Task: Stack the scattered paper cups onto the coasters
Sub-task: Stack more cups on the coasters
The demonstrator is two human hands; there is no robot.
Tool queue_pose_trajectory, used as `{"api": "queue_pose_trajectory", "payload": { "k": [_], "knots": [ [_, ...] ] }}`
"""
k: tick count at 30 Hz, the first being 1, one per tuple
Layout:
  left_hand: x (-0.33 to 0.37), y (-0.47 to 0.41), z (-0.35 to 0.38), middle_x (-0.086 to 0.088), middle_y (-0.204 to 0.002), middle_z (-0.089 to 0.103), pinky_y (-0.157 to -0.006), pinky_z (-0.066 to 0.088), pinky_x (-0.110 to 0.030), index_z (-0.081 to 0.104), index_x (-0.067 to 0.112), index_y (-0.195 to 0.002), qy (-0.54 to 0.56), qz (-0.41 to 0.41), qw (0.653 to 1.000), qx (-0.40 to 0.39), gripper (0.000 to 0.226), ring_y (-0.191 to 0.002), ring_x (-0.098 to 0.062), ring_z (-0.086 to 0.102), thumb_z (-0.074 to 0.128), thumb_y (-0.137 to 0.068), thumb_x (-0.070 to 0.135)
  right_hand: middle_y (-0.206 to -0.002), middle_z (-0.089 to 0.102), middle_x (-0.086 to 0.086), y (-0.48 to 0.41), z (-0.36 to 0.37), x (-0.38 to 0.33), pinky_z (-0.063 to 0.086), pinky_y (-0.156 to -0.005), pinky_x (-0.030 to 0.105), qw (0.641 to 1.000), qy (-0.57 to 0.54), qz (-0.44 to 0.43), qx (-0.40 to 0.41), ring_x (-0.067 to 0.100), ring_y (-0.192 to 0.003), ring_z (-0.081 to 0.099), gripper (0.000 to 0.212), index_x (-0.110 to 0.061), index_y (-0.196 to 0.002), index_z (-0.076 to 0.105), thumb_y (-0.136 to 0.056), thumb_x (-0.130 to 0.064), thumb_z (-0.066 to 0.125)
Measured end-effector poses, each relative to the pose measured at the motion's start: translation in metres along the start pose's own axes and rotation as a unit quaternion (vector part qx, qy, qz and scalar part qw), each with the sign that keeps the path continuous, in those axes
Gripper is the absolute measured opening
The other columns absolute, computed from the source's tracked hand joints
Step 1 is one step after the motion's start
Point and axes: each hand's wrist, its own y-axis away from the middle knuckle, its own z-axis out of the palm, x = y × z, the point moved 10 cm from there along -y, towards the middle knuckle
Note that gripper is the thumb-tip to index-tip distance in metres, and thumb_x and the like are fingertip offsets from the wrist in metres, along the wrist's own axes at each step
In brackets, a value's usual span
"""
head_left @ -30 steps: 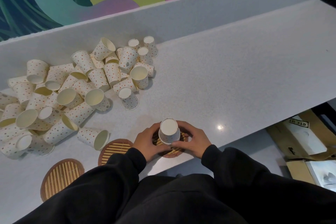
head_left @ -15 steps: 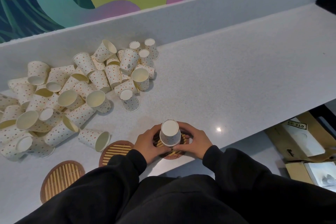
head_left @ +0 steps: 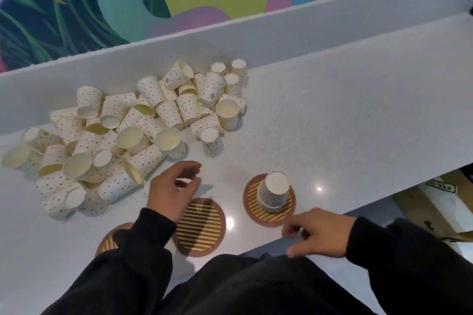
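An upside-down dotted paper cup stack point(head_left: 273, 191) stands on the right coaster point(head_left: 288, 215), a round brown one with yellow stripes. A second coaster point(head_left: 202, 227) lies bare in the middle, and a third coaster point(head_left: 108, 243) is half hidden under my left sleeve. A heap of dotted cups point(head_left: 128, 133) lies scattered to the left and behind. My left hand point(head_left: 172, 186) hovers above the counter beside the heap, fingers loosely curled, holding nothing. My right hand point(head_left: 320, 231) hangs near the counter's front edge, just below the right coaster, empty.
One cup point(head_left: 212, 142) stands inverted apart from the heap, nearest the coasters. A low grey ledge point(head_left: 281, 30) backs the counter under a coloured mural. Cardboard boxes point(head_left: 440, 202) sit on the floor past the counter's front edge at right.
Both hands let go of the cup stack on the right coaster. My left hand moved left toward the heap; my right hand drew back toward the front edge. The view shifted.
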Motion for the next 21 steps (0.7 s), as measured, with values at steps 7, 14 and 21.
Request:
{"api": "queue_pose_trajectory", "payload": {
  "k": [7, 14, 21],
  "knots": [
    [-0.069, 0.002, -0.096, 0.012, -0.1, 0.076, -0.095, 0.057, -0.042, 0.073, 0.032, -0.102, 0.007, -0.071, 0.991, 0.116, 0.024, -0.097, -0.011, 0.07, 0.071, -0.093, 0.01, -0.14, 0.059, -0.017, -0.064, 0.002, -0.155, 0.047, -0.106, 0.024, 0.982, -0.081, -0.139, 0.097, 0.004, -0.123, 0.057, 0.055, -0.039, -0.143, 0.049, -0.094, -0.061, 0.062],
    [-0.085, 0.009, -0.132, 0.01, -0.106, 0.073, -0.089, 0.057, -0.038, 0.072, 0.031, -0.106, -0.028, -0.054, 0.989, 0.134, 0.024, -0.097, -0.01, 0.067, 0.073, -0.09, 0.012, -0.158, 0.042, 0.0, -0.173, -0.009, -0.215, 0.038, -0.114, 0.04, 0.967, -0.009, -0.082, 0.24, 0.024, -0.138, 0.044, 0.078, -0.027, -0.153, 0.039, -0.089, -0.062, 0.067],
    [-0.105, -0.003, -0.162, -0.008, -0.133, 0.061, -0.095, 0.046, -0.05, 0.055, 0.019, -0.139, -0.398, -0.02, 0.914, 0.069, 0.062, -0.12, -0.034, 0.054, 0.073, -0.081, 0.034, -0.15, 0.052, 0.003, -0.227, 0.001, -0.223, 0.041, -0.111, 0.049, 0.97, 0.12, 0.005, 0.213, 0.028, -0.131, 0.053, 0.08, -0.026, -0.151, 0.039, -0.087, -0.065, 0.066]
  ]
}}
